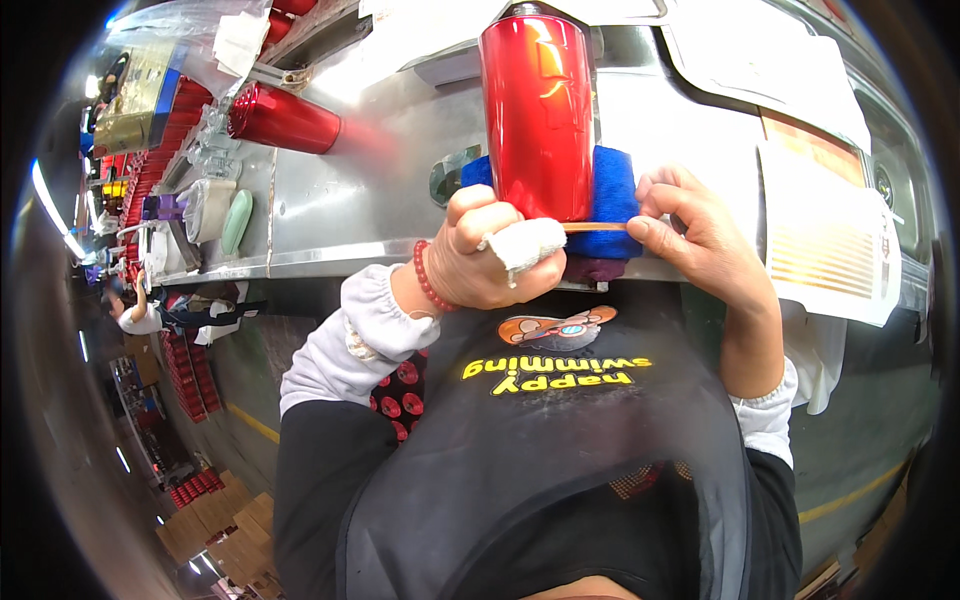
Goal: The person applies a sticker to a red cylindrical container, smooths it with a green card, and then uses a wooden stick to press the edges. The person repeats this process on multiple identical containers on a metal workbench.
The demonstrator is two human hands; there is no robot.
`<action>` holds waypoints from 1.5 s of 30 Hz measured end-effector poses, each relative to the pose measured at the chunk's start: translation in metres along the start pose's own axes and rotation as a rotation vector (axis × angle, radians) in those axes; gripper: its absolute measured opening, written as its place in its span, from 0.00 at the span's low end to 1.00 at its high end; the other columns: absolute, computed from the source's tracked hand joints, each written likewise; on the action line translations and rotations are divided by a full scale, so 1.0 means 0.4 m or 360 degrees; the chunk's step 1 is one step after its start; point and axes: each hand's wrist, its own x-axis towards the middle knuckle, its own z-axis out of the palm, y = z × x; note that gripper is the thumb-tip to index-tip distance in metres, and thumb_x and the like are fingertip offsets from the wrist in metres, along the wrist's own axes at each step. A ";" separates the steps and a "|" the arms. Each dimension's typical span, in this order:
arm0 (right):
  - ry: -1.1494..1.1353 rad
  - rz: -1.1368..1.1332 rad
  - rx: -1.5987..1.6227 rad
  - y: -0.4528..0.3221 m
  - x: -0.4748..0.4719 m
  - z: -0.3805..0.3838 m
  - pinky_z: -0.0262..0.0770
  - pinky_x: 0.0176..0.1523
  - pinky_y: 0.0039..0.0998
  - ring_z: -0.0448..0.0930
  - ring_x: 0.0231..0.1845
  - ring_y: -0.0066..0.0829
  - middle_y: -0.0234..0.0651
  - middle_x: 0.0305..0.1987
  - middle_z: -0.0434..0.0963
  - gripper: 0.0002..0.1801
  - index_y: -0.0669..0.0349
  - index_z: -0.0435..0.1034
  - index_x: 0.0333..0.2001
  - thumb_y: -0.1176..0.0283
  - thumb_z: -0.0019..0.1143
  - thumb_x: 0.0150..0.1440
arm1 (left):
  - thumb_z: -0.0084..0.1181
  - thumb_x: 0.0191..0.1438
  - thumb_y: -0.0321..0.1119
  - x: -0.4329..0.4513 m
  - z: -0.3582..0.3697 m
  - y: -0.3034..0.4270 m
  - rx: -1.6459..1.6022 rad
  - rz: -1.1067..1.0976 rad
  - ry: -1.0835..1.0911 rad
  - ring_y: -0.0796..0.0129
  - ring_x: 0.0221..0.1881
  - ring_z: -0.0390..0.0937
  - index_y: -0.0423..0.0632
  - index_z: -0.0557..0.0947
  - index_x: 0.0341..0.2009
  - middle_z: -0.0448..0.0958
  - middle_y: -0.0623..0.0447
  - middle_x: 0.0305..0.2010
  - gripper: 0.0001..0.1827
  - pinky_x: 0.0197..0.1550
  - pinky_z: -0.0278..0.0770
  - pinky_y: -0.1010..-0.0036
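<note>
A glossy red metal tumbler (pixel 536 120) lies with its near end towards me, on a blue cloth pad (pixel 613 195). My left hand (pixel 487 251), with a red bead bracelet and a white cloth cover on one digit, is closed at the tumbler's near end. A thin orange strip (pixel 596 226) runs from behind that covered digit to my right hand (pixel 690 232). Thumb and finger of my right hand pinch the strip's right end. The strip's left end is hidden by my left hand, which seems to grip it.
At right lies a white sheet bearing orange strips (pixel 821 255). Another red tumbler (pixel 285 120) rests on the metal table (pixel 360 195) at left, near a green oval object (pixel 237 223). Rows of red tumblers (pixel 169 135) stand farther left, where another person (pixel 146 311) is.
</note>
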 end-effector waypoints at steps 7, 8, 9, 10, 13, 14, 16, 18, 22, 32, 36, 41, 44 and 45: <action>-0.0044 0.0049 -0.0026 0.014 -0.004 0.000 0.65 0.43 0.26 0.68 0.42 0.27 0.34 0.43 0.69 0.13 0.64 0.69 0.35 0.66 0.63 0.63 | 0.68 0.39 0.32 0.018 0.024 -0.010 -0.0010 0.0093 0.0031 0.64 0.50 0.64 0.65 0.83 0.29 0.74 0.67 0.49 0.12 0.47 0.66 0.65; -0.0038 0.0035 -0.0047 0.015 -0.003 0.001 0.65 0.43 0.26 0.68 0.42 0.27 0.34 0.43 0.69 0.13 0.64 0.69 0.35 0.66 0.63 0.62 | 0.68 0.39 0.32 0.010 0.020 -0.009 -0.0055 0.0037 0.0041 0.64 0.49 0.64 0.65 0.83 0.29 0.74 0.68 0.49 0.12 0.46 0.66 0.65; -0.0022 -0.0030 -0.0047 0.021 -0.003 0.003 0.65 0.43 0.26 0.68 0.41 0.27 0.34 0.42 0.68 0.13 0.64 0.69 0.36 0.66 0.63 0.63 | 0.68 0.39 0.32 0.002 0.016 -0.003 -0.0028 -0.0003 0.0046 0.65 0.49 0.64 0.65 0.83 0.29 0.74 0.68 0.49 0.12 0.46 0.66 0.65; -0.0005 -0.0095 -0.0046 0.030 0.000 0.007 0.65 0.43 0.27 0.68 0.41 0.27 0.34 0.42 0.68 0.13 0.64 0.69 0.36 0.66 0.63 0.63 | 0.68 0.39 0.32 -0.005 0.011 0.004 -0.0002 -0.0043 0.0051 0.65 0.49 0.64 0.65 0.83 0.29 0.74 0.68 0.49 0.12 0.46 0.66 0.65; -0.0019 -0.0063 -0.0013 0.028 0.001 0.008 0.65 0.43 0.27 0.68 0.41 0.28 0.34 0.42 0.68 0.13 0.64 0.69 0.36 0.66 0.63 0.63 | 0.68 0.38 0.31 -0.002 0.001 0.005 0.0004 -0.0072 0.0030 0.65 0.49 0.64 0.66 0.82 0.29 0.74 0.68 0.48 0.13 0.47 0.65 0.65; -0.0035 -0.0015 0.0002 0.024 0.001 0.008 0.65 0.43 0.27 0.68 0.41 0.28 0.34 0.42 0.68 0.13 0.64 0.69 0.36 0.66 0.63 0.63 | 0.68 0.38 0.31 0.006 0.008 0.004 -0.0013 -0.0052 0.0032 0.65 0.49 0.64 0.65 0.82 0.29 0.74 0.68 0.48 0.13 0.48 0.65 0.65; -0.0049 0.0001 -0.0057 0.023 -0.001 0.003 0.66 0.44 0.28 0.69 0.42 0.29 0.35 0.42 0.69 0.13 0.64 0.69 0.35 0.66 0.63 0.63 | 0.66 0.28 0.30 0.005 0.029 0.000 -0.0023 -0.0036 0.0042 0.64 0.46 0.63 0.70 0.83 0.30 0.74 0.68 0.49 0.20 0.45 0.64 0.66; -0.0043 -0.0011 -0.0077 0.023 -0.002 0.003 0.66 0.44 0.28 0.69 0.42 0.29 0.35 0.42 0.69 0.14 0.64 0.69 0.35 0.66 0.63 0.63 | 0.67 0.34 0.30 0.004 0.022 -0.001 -0.0024 -0.0039 0.0047 0.65 0.48 0.64 0.66 0.82 0.29 0.74 0.68 0.48 0.16 0.47 0.65 0.65; -0.0011 -0.0122 -0.0073 0.032 0.003 0.010 0.65 0.43 0.27 0.68 0.41 0.27 0.34 0.41 0.68 0.14 0.63 0.69 0.35 0.65 0.63 0.63 | 0.67 0.35 0.29 -0.002 0.005 0.009 0.0006 -0.0088 0.0055 0.65 0.48 0.64 0.65 0.82 0.30 0.75 0.67 0.48 0.15 0.47 0.65 0.65; -0.0037 -0.0038 -0.0129 0.017 0.012 0.010 0.65 0.44 0.30 0.68 0.42 0.29 0.34 0.41 0.68 0.14 0.62 0.69 0.34 0.64 0.63 0.62 | 0.69 0.40 0.31 -0.004 -0.002 0.007 0.0001 -0.0078 0.0019 0.66 0.50 0.64 0.62 0.83 0.36 0.75 0.67 0.50 0.16 0.49 0.64 0.65; -0.0013 -0.0085 -0.0095 0.033 0.015 0.021 0.66 0.45 0.30 0.69 0.42 0.30 0.34 0.40 0.69 0.14 0.62 0.70 0.34 0.64 0.63 0.62 | 0.65 0.25 0.34 -0.014 0.016 0.013 0.0044 -0.0115 0.0051 0.64 0.47 0.63 0.70 0.84 0.30 0.74 0.68 0.49 0.20 0.45 0.64 0.66; -0.0011 0.0039 -0.0087 0.007 0.014 0.019 0.67 0.47 0.32 0.70 0.43 0.33 0.36 0.39 0.70 0.13 0.63 0.70 0.33 0.65 0.63 0.62 | 0.67 0.35 0.32 -0.007 0.022 0.013 0.0022 -0.0095 0.0039 0.65 0.48 0.63 0.67 0.83 0.30 0.75 0.68 0.50 0.15 0.48 0.64 0.65; -0.0003 -0.0047 -0.0088 0.017 0.016 0.022 0.67 0.47 0.33 0.71 0.43 0.34 0.37 0.41 0.71 0.13 0.63 0.71 0.34 0.65 0.63 0.62 | 0.67 0.39 0.31 -0.011 0.004 0.018 0.0053 -0.0129 0.0075 0.65 0.48 0.64 0.66 0.82 0.30 0.75 0.67 0.49 0.13 0.49 0.64 0.65; -0.0010 -0.0036 -0.0081 0.017 0.017 0.022 0.67 0.47 0.33 0.71 0.44 0.34 0.37 0.42 0.71 0.13 0.63 0.71 0.33 0.65 0.63 0.62 | 0.68 0.39 0.31 -0.012 -0.001 0.024 0.0071 -0.0156 0.0068 0.65 0.48 0.64 0.64 0.83 0.32 0.75 0.67 0.50 0.14 0.49 0.64 0.66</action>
